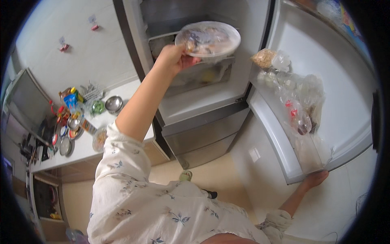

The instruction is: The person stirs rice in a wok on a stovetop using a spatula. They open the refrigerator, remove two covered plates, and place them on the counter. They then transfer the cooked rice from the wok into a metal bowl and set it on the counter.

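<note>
My left hand [179, 58] grips the near left rim of a white oval plate [233, 45]. Food covered by clear plastic film lies on the plate, blurred and hard to make out. The plate is held in front of the open compartment of a refrigerator [195, 109], above a transparent drawer [210, 74]. Low on the right, my right hand [315, 179] holds the bottom edge of the open refrigerator door [344, 106]; some of its fingers are hidden behind the edge.
Door shelves hold bagged food [301, 88] and a bag of light brown bits [264, 58]. To the left, a white countertop [82, 143] carries steel bowls [114, 104], a wire rack [93, 91], bottles and jars. A slippered foot [185, 176] stands near the refrigerator's base.
</note>
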### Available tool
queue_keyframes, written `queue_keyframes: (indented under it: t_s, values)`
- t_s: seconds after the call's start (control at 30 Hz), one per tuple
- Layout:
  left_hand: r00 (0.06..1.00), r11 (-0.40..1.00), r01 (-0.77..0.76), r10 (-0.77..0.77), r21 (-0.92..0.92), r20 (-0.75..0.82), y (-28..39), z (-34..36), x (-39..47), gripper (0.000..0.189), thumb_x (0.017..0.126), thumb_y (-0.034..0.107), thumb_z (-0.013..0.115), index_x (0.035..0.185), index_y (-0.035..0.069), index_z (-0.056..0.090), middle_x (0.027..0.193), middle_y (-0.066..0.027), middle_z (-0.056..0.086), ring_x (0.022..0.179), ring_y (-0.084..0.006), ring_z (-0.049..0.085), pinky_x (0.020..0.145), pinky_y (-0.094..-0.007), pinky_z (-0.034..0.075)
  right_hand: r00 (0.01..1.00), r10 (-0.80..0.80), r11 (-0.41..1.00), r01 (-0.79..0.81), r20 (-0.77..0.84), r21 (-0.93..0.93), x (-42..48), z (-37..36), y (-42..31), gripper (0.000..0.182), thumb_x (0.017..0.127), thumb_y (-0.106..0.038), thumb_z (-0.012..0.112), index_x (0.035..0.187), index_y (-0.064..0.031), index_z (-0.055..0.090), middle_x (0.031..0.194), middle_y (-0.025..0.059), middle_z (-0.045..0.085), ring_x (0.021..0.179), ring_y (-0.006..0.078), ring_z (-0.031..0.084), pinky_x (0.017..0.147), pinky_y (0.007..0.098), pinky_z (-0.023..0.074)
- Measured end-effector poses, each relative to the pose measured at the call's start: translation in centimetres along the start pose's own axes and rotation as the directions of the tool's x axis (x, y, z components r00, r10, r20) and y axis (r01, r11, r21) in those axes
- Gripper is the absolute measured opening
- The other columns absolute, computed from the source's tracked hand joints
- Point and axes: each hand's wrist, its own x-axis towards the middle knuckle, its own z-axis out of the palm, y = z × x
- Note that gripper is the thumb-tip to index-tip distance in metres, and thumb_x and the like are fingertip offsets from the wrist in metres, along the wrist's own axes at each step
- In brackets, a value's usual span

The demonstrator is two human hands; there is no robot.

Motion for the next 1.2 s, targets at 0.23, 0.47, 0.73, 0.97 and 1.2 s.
queue_keyframes:
  t_s: [0.23,0.47,0.73,0.97,1.2]
  values:
    - [0.974,0.971,0.205,-0.215,0.127,0.073,-4.8,-5.6,-16.5,0.027,0.077,-0.001,0.043,0.104,-0.005,0.042,0.082,-0.0176,0.06,0.061,-0.023,0.063,0.049,-0.0289,0.054,0.991,-0.053,0.99,0.068,0.12,-0.12,-2.5,-4.0,-2.5,0.057,0.089,-0.038,0.034,0.118,0.01,0.04,0.115,0.0282,0.047,0.102,0.0358,0.048,0.087,0.0421,0.0377]
    - [0.93,0.922,0.362,-0.368,0.141,0.021,-6.8,-12.1,-28.3,0.042,0.072,0.002,0.048,0.113,-0.002,0.042,0.089,-0.0108,0.059,0.063,-0.0155,0.062,0.049,-0.0266,0.054,0.96,0.064,0.998,-0.063,0.272,-0.013,-7.7,-12.2,-11.6,0.052,0.084,-0.026,0.041,0.12,0.0109,0.037,0.114,0.0251,0.047,0.098,0.0312,0.05,0.083,0.0363,0.0431]
    - [0.901,0.933,0.354,-0.322,0.067,-0.29,-6.2,-28.1,-42.2,0.039,0.073,0.005,0.049,0.111,-0.003,0.042,0.086,-0.0134,0.06,0.058,-0.018,0.062,0.049,-0.0276,0.055,0.898,-0.139,0.973,0.045,0.417,0.228,-19.1,-13.0,-22.0,0.05,0.083,-0.019,0.048,0.119,0.0117,0.034,0.113,0.0251,0.047,0.097,0.0296,0.051,0.083,0.0357,0.0439]
    - [0.767,0.958,0.278,-0.177,0.071,-0.617,-4.4,-47.0,-47.6,0.038,0.077,0.009,0.047,0.114,0.005,0.041,0.087,-0.0095,0.061,0.062,-0.0174,0.064,0.053,-0.0279,0.055,0.801,-0.315,0.949,0.277,0.509,0.151,-27.5,-5.9,-30.4,0.066,0.073,-0.026,0.072,0.121,0.0022,0.036,0.113,0.0177,0.042,0.094,0.0281,0.05,0.078,0.0372,0.0458]
    - [0.545,0.993,0.066,-0.121,-0.102,-0.83,-7.1,-60.6,-43.1,0.027,0.078,0.001,0.043,0.106,0.001,0.043,0.088,-0.0168,0.06,0.063,-0.0228,0.064,0.052,-0.0291,0.055,0.74,-0.486,0.873,0.435,0.465,0.22,-34.6,1.1,-34.8,0.07,0.074,-0.027,0.071,0.125,0.0005,0.033,0.122,0.0197,0.034,0.105,0.028,0.046,0.083,0.0385,0.0447]
